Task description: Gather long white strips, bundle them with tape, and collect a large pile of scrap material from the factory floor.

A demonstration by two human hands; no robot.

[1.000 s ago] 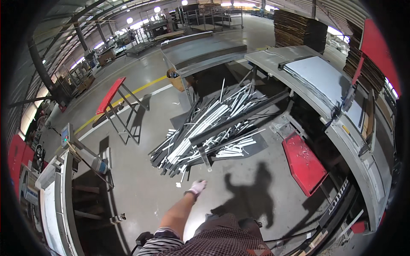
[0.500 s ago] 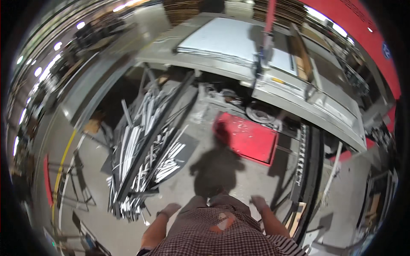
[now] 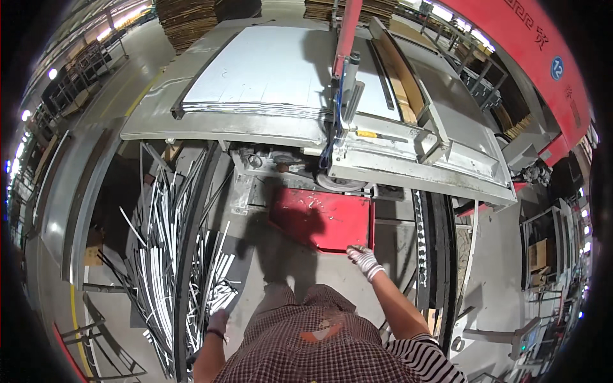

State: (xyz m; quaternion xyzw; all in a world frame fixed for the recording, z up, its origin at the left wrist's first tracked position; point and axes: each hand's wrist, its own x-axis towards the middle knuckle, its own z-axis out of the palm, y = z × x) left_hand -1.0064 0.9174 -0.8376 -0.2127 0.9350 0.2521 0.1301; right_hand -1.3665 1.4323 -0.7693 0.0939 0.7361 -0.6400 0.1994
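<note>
My right hand [image 3: 364, 259], in a pale striped glove, reaches forward over the front edge of a red panel [image 3: 341, 220] low beneath a machine table. Its fingers are loosely bent, and no object shows in them. My left hand [image 3: 218, 321] hangs low beside a heap of thin white and black strips [image 3: 163, 274]; its fingers are too dim to read. Ahead, a stack of large white sheets [image 3: 255, 70] lies flat on the metal machine table [image 3: 236, 131]. A yellow-handled tool, apparently a knife [image 3: 367, 134], rests on the table's ledge, beyond my right hand.
A red upright post [image 3: 348, 38] with a metal cylinder stands over the sheets. A red machine arm [image 3: 543, 64] curves along the right. Long dark rails [image 3: 435, 249] run at my right, and metal panels [image 3: 73, 191] stand at the left. Brown stacks [image 3: 185, 25] rise behind.
My right hand has lifted forward from beside my hip. My left hand stays low. The table and white sheets appear closer, and the view has turned somewhat to the right.
</note>
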